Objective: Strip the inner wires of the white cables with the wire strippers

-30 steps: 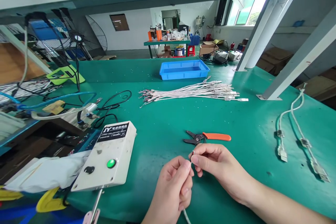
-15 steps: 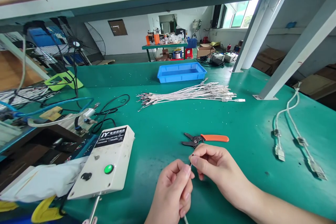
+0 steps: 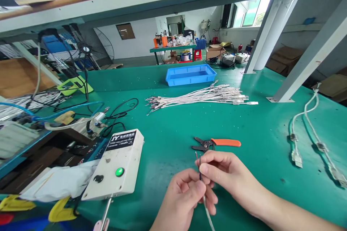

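A white cable [image 3: 207, 210] runs up from the bottom edge into my left hand [image 3: 187, 196], whose thumb and fingers pinch it near its stripped end. Thin red and dark wires [image 3: 197, 158] stick up from that end. Close beside it, my right hand [image 3: 223, 173] is closed with thumb and forefinger on the thin wires. Just beyond my hands lies a wire stripper [image 3: 226, 142] with orange handles, its jaws apart and pointing left. Farther back, a bundle of white USB cables [image 3: 195, 98] lies across the green table [image 3: 168, 130].
A white control box [image 3: 116, 166] with a lit green button stands at the left, near tangled black cords [image 3: 116, 115]. Behind the bundle sits a blue tray [image 3: 191, 75]. Two USB cables [image 3: 306, 115] lie at the right by a metal post [image 3: 306, 54].
The view has shifted slightly left. My left hand's fingers have loosened, and more of the white cable and the separate red and dark wires now show between my hands.
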A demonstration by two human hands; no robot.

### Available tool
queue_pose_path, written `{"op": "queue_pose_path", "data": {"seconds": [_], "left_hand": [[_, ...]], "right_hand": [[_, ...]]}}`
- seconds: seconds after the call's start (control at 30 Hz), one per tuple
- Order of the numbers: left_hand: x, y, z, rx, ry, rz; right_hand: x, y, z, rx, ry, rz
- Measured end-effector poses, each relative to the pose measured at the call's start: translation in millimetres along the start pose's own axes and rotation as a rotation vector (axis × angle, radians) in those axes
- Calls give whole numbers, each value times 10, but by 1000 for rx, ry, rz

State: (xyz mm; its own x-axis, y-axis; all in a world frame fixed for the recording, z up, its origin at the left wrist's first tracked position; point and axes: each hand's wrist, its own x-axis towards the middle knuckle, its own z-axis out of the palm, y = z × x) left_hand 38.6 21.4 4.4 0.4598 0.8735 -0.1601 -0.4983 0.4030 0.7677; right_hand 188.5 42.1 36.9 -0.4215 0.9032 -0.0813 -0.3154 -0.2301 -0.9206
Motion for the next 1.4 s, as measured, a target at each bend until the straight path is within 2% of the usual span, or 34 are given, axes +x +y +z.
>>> {"op": "queue_pose_path", "data": {"seconds": [0.13,0.27,0.43,0.5,0.63,0.77,0.83,1.07,1.23,1.4], "left_hand": [[19,-56,-11,128,110,87],[16,-83,-34,269,155,75],[11,-67,-40,345,172,30],[3,-56,-35,340,159,16],[-24,-60,-39,275,106,29],[-26,-94,-57,167,-32,47],[-14,-106,-58,95,-65,51],[-5,-95,-51,176,14,116],[-2,-98,-55,142,-19,111],[8,-98,-40,110,50,85]], "right_hand": [[-12,68,-8,1,-28,13],[-13,66,-37,-20,-20,5],[6,-21,-53,-105,149,-25],[15,-43,-50,-117,179,-19],[14,-45,-35,-87,152,8],[-3,-41,-20,-40,90,19],[-6,-40,-12,-35,64,31],[-18,-13,17,-29,-28,47],[-14,-15,19,-36,37,53],[-4,-13,18,-51,29,54]]}}
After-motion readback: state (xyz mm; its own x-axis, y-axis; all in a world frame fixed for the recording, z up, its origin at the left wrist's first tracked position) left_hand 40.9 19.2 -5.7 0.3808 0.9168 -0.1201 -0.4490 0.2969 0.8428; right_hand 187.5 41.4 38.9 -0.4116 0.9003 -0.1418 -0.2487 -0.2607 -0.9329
